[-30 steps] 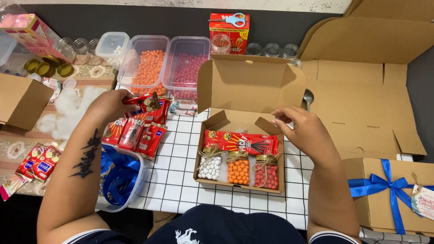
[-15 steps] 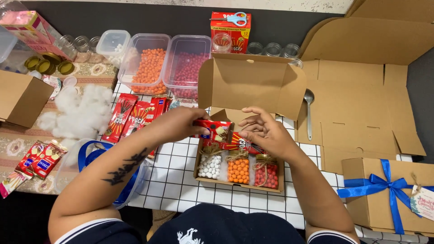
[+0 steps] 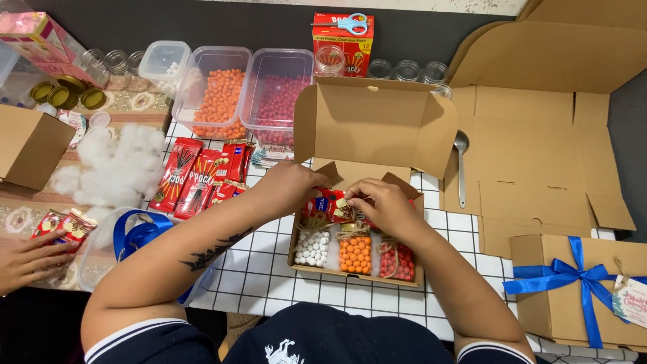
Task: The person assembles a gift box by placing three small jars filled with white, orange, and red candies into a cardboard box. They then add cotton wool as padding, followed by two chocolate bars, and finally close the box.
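Observation:
An open cardboard gift box (image 3: pixel 373 121) sits in front of me on the white grid-patterned table. Its front row holds three small jars of white (image 3: pixel 314 248), orange (image 3: pixel 355 253) and red candy (image 3: pixel 398 261). Both hands are inside the box's back half. My left hand (image 3: pixel 291 183) and my right hand (image 3: pixel 379 202) together press red snack packets (image 3: pixel 326 205) down behind the jars; the fingers are closed on them.
More red snack packets (image 3: pixel 192 176) lie left of the box beside white fluff (image 3: pixel 114 165). Tubs of orange (image 3: pixel 217 91) and red candy (image 3: pixel 278 94) stand behind. A ribboned closed box (image 3: pixel 579 290) sits right, flat cardboard (image 3: pixel 539 141) and a spoon (image 3: pixel 461 165) behind it. Another person's hand (image 3: pixel 30 259) holds packets at left.
My left hand left the packet pile at left and brought red packets into the box. My right hand came in to meet it, and both now press the packets down.

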